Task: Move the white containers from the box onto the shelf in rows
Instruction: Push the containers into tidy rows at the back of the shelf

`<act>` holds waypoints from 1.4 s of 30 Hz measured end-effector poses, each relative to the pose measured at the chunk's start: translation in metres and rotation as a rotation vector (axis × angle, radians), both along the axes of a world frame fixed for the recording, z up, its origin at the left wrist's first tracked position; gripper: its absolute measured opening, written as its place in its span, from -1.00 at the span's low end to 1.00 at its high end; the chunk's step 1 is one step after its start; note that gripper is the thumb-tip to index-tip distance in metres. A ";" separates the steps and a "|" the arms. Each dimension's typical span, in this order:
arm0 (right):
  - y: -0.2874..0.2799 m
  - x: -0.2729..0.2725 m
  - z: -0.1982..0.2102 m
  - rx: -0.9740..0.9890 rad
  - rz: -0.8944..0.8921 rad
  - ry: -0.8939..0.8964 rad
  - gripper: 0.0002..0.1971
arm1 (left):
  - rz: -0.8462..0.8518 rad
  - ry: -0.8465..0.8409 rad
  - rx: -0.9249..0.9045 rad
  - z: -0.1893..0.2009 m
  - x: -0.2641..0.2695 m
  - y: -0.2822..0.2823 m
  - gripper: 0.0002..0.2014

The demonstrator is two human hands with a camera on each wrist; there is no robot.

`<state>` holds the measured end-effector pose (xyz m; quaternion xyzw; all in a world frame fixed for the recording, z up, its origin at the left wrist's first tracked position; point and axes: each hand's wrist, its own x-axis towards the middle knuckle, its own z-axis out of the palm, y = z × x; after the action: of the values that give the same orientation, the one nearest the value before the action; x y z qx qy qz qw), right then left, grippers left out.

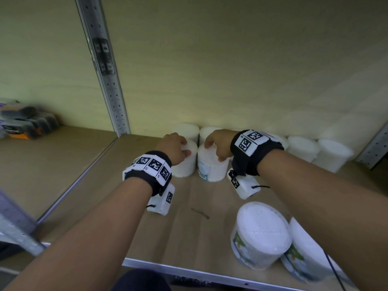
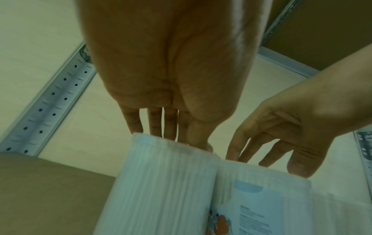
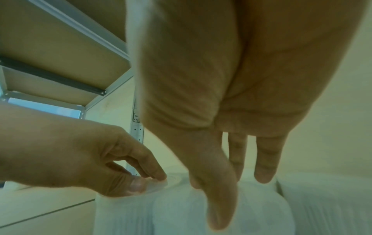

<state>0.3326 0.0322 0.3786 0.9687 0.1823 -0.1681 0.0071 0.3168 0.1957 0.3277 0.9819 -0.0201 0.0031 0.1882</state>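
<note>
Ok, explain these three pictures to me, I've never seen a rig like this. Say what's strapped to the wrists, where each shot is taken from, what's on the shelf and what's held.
No machine here: a person's two bare hands. The head view looks down from a camera on the head; the other two look along each hand from small white cameras under the marked wristbands. On the shelf a row of white containers stands against the back wall, and two bigger tubs sit near the front edge. The left hand pinches the top of the front-left container; the right hand spans the labelled container beside it, grip unclear.
</note>
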 end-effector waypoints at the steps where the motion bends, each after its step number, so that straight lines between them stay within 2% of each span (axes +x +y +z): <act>1: -0.001 0.000 0.000 0.015 0.003 -0.003 -0.42 | -0.002 0.000 0.002 0.000 0.000 0.000 -0.52; 4: 0.001 0.001 -0.002 0.028 -0.028 -0.107 -0.53 | -0.007 0.003 0.008 -0.001 0.000 0.000 -0.52; 6: 0.003 0.003 -0.006 -0.004 -0.059 -0.142 -0.49 | -0.009 0.003 0.007 -0.002 0.000 0.000 -0.52; 10: 0.006 0.002 -0.011 -0.067 -0.093 -0.081 -0.33 | -0.016 0.003 0.006 -0.002 0.000 0.001 -0.52; 24: 0.006 -0.001 -0.007 -0.082 -0.059 -0.053 -0.40 | -0.023 -0.015 0.010 -0.004 0.000 0.001 -0.53; 32: 0.001 -0.001 -0.002 0.054 -0.053 -0.013 -0.41 | -0.019 -0.011 0.006 -0.003 0.000 0.001 -0.54; 35: 0.003 0.002 -0.003 0.017 -0.090 -0.093 -0.49 | -0.021 -0.012 0.007 -0.004 0.000 0.002 -0.54; 39: 0.005 0.003 -0.008 -0.060 -0.122 -0.072 -0.36 | -0.026 -0.010 0.009 -0.004 0.001 0.002 -0.53; 42: 0.007 0.004 -0.011 -0.078 -0.118 -0.073 -0.41 | -0.028 -0.009 0.003 -0.004 0.001 0.002 -0.53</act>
<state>0.3364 0.0394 0.3675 0.9823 0.1177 -0.1399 0.0414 0.3173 0.1973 0.3241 0.9818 -0.0347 0.0050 0.1868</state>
